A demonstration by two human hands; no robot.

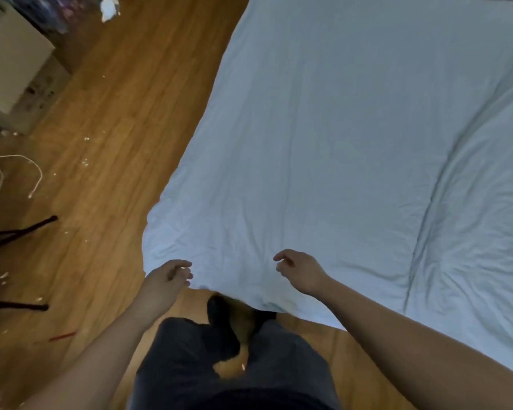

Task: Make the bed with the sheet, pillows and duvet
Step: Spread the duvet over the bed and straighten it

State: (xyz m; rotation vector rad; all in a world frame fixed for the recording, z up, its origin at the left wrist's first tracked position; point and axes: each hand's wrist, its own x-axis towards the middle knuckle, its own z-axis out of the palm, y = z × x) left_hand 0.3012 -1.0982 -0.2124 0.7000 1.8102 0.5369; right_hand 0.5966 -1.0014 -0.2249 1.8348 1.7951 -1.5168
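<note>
- A white cable point(18, 170) is lying looped on the wooden floor point(107, 149) at the far left, with black stand legs point(21, 232) nearer the person and small white scraps scattered about.
- The left hand point(168, 275) is hovering at the near corner of the pale blue duvet point(323, 128), fingers loosely curled; whether it is touching the cloth, I cannot tell.
- The person's dark trousers point(190, 359) and dark socks are showing below, at the foot of the bed.
- The right hand point(299, 270) is hanging over the duvet's near edge, fingers relaxed and bent, gripping nothing.
- The duvet is lying spread across the bed, its near edge drooping toward the floor, and creases are running along its right side.
</note>
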